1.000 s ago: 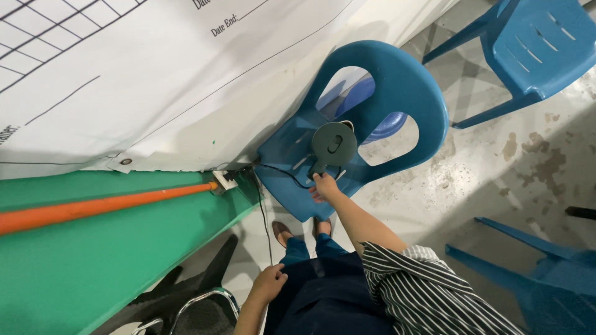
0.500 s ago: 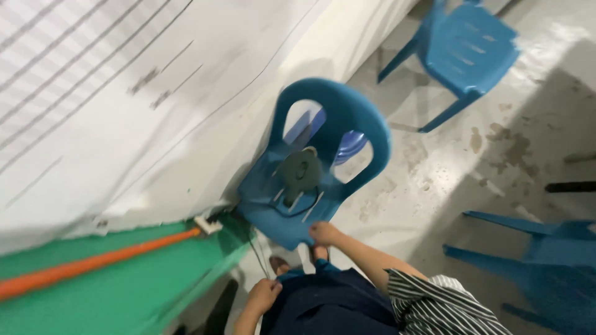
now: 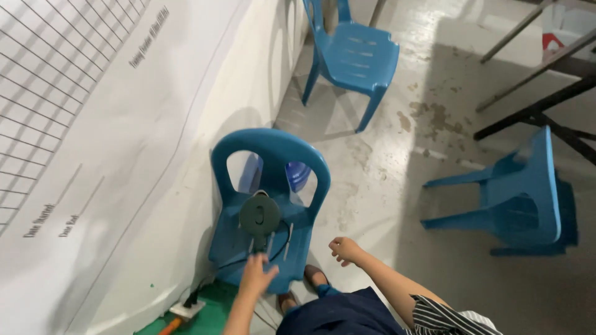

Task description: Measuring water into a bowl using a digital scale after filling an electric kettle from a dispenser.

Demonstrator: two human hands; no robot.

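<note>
moved: left hand (image 3: 257, 273) now reaches onto the blue plastic chair (image 3: 273, 155) seat, fingers spread, holding nothing
right hand (image 3: 345, 249): beside the chair, loosely curled, empty
angle grinder (image 3: 261, 218): on the chair seat, disc facing up, body running toward the front edge

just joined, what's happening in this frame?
A person stands over a blue plastic chair set against a paper-covered wall. A dark round tool, probably an angle grinder, lies on the seat with its cable trailing toward a socket block on the floor. The left hand reaches toward the tool, fingers open, not yet touching. The right hand hangs loosely curled beside the chair, empty. Two more blue chairs stand nearby.
</note>
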